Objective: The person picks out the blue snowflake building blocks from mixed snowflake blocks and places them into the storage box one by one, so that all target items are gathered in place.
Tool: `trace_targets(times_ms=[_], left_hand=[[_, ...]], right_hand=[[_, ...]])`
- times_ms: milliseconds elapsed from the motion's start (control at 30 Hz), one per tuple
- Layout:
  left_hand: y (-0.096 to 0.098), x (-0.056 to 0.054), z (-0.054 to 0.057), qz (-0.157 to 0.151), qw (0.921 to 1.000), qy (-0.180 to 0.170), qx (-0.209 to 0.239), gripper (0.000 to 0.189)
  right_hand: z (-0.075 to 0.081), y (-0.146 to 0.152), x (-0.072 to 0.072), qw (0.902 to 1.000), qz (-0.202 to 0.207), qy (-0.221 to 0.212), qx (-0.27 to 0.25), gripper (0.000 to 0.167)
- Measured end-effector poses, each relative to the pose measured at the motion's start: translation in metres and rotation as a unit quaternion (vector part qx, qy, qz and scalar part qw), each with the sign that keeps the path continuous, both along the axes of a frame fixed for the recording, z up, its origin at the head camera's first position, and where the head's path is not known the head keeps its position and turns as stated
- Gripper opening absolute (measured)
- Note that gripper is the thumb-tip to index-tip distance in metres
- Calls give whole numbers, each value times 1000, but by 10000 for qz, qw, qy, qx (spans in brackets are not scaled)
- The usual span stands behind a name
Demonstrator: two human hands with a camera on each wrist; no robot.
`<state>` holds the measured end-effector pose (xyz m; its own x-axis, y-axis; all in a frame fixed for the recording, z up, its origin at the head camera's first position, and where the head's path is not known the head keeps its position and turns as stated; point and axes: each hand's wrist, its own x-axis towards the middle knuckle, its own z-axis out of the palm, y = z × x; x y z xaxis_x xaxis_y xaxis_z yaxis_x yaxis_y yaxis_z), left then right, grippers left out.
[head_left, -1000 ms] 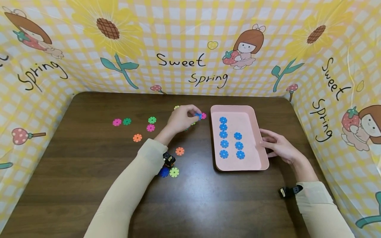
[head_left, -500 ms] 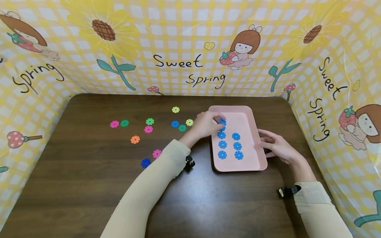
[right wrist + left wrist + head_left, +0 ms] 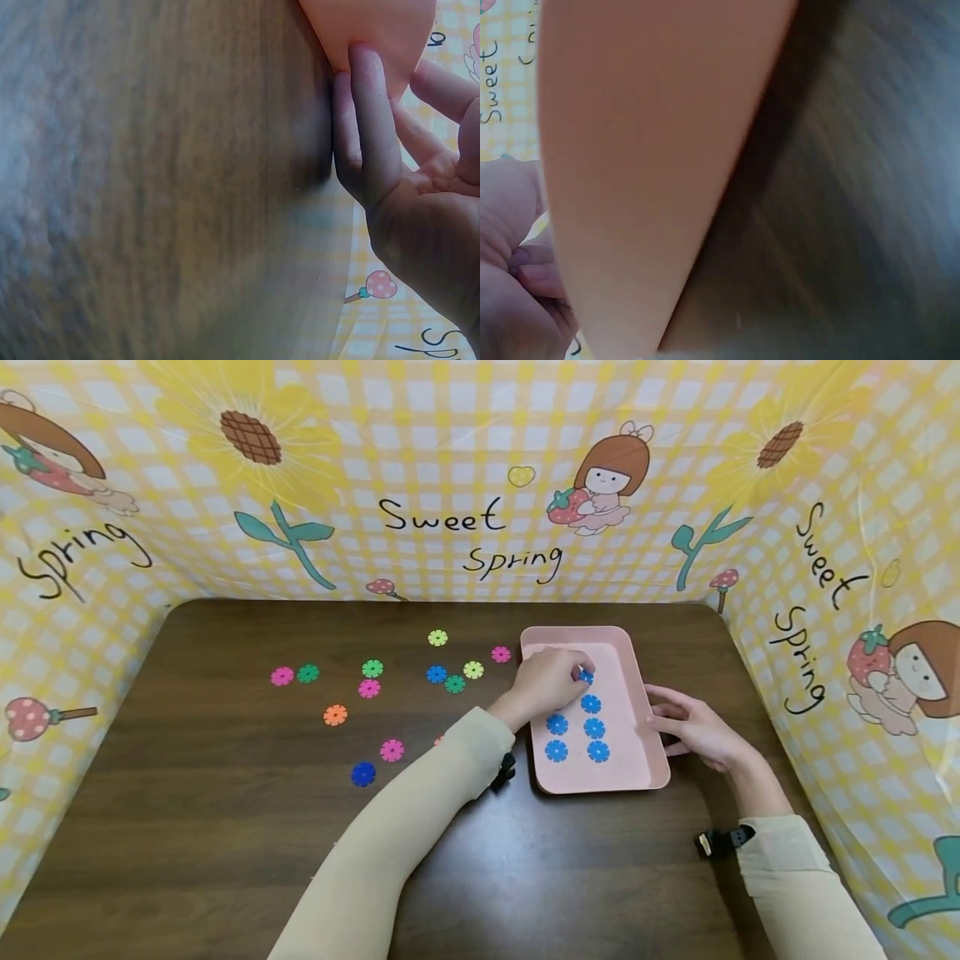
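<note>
My left hand is over the pink tray, its thumb and fingers pinching a blue snowflake disc low above the tray floor. Several matching blue discs lie flat below it in two columns; the hand hides the upper part of the left column. Outside the tray, my right hand touches the right wall with extended fingers. In the left wrist view, the tray's outer wall covers much of the picture, and only part of the left hand shows beside it.
Loose discs lie on the brown table left of the tray, among them pink, orange, yellow-green, green and dark blue. A checked cloth walls the back and sides.
My left hand has carried the blue disc rightward from the table into the tray, to the top of the right column. My right hand stays at the tray's right wall.
</note>
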<state>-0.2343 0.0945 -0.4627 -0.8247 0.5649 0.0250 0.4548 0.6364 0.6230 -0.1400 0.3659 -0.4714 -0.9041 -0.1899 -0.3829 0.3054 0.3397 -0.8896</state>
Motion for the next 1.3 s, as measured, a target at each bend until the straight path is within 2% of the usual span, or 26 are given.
trace_targets(times_ms=[133, 300, 567, 733, 900, 1067, 1233, 1300], left_hand=[[9, 0, -6, -18, 9998, -177, -13, 25], [14, 0, -10, 81, 9998, -104, -155, 28], [9, -1, -10, 83, 9987, 246, -433, 38], [-1, 0, -4, 81, 9989, 345, -309, 35], [-22, 4, 6, 238, 9992, 327, -6, 35], [-54, 2, 14, 646, 9975, 287, 95, 34], [-96, -2, 12, 1006, 9939, 459, -20, 31], [-113, -5, 10, 1130, 9927, 418, -42, 31]], right_hand=[[-2, 0, 1, 10000, -12, -3, 26, 70], [-1, 1, 0, 10000, -31, 16, 94, 69], [0, -2, -1, 9999, -5, 16, 104, 69], [0, -1, -1, 10000, -30, -8, 80, 70], [2, -1, 0, 10000, -24, 18, 89, 70], [4, -4, 0, 10000, -20, 7, 33, 69], [4, -5, 1, 10000, 2, -20, 21, 70], [5, -6, 1, 10000, -2, -30, 35, 71]])
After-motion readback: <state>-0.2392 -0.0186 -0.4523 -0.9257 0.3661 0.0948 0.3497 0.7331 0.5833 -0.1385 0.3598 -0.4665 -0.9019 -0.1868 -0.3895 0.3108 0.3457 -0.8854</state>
